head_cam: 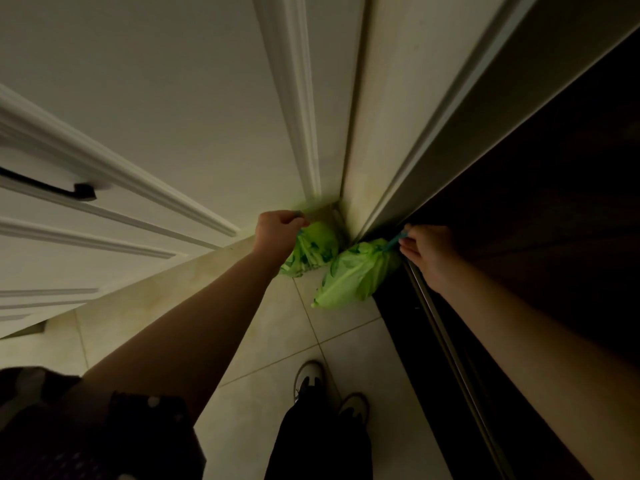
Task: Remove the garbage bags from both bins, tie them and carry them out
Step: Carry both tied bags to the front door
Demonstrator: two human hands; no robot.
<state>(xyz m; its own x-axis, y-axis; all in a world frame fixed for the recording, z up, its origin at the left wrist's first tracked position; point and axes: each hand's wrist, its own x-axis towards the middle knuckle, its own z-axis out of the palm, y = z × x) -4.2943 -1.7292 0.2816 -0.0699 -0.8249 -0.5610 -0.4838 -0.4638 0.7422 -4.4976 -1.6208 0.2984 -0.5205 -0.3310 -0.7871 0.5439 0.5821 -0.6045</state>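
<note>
Holding: the left hand (277,233) pinches the blue drawstring of one small, soft green plastic garbage bag (317,245); the right hand (427,252) pinches the blue tie (394,242) of a second green plastic bag (349,275).
Bag position: both low in the corner, over the pale tiled floor (346,358); whether they rest on it I cannot tell.
Handling: probably light, limp and crinkly; thin film could tear, so the gathered necks are the safest hold.
Edges: white panelled door (156,126) left, dark threshold with metal rail (446,344) right.
Room: tight corner; open floor lies back toward the shoes (310,377).
</note>
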